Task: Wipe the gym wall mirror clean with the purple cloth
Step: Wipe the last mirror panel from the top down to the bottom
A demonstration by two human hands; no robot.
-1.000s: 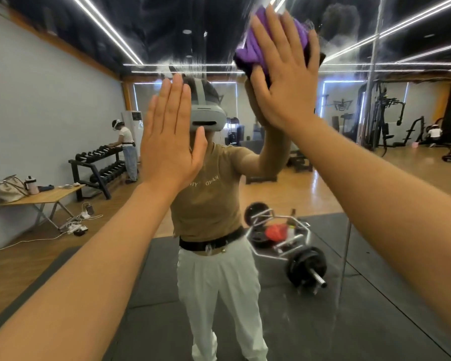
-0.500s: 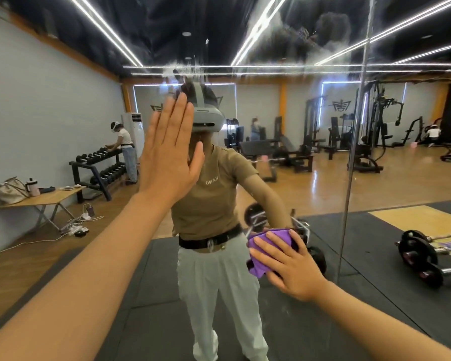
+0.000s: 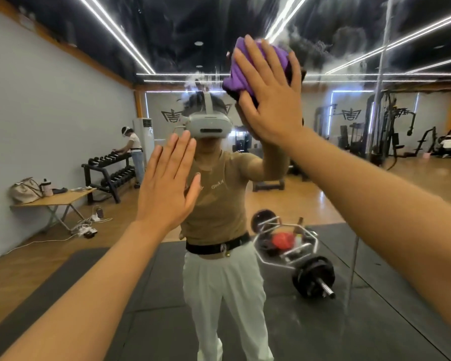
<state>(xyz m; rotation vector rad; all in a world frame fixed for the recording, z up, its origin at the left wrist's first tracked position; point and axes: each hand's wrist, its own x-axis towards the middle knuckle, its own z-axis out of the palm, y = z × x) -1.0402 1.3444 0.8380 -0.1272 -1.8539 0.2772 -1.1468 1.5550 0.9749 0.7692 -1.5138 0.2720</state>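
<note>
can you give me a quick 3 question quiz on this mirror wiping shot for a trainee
1. True or false: the left hand holds the cloth.
2. Which hand presses the cloth on the mirror? A left B right C both
3. Fill in: the left hand's fingers are ____ (straight/curled).

Key: 1 false, the right hand has it. 2 B. 3 straight.

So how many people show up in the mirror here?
3: the headset wearer at centre, one person at the dumbbell rack on the left, one crouched far right. Others may be hidden behind machines.
</note>
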